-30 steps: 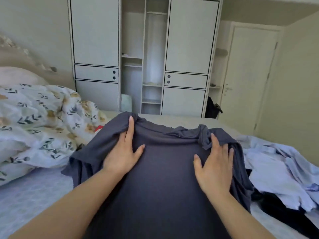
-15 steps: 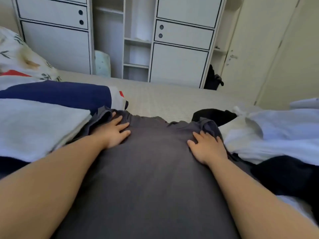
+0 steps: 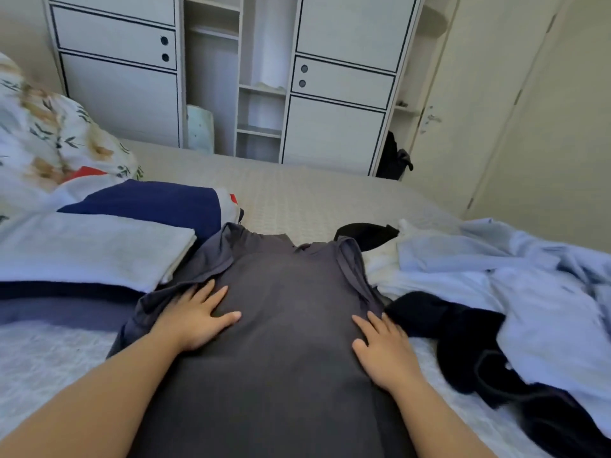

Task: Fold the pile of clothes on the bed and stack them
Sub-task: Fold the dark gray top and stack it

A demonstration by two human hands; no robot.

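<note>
I see dark grey t-shirt (image 3: pixel 284 325) spread flat on bed (image 3: pixel 297 200), L hand (image 3: pixel 195 317) & R hand (image 3: pixel 385 348) both flat on it, fingers straight, gripping nothing, folded stack (image 3: pixel 99 246) to left, unfolded light blue clothes (image 3: pixel 512 285) to right.

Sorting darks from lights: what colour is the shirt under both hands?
Dark charcoal grey, plain with no print; the shirt shows in the head view.

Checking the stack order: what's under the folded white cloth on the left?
Under the folded white cloth lies a navy garment, showing behind it and as a dark band along its near edge. Anything deeper is covered.
</note>
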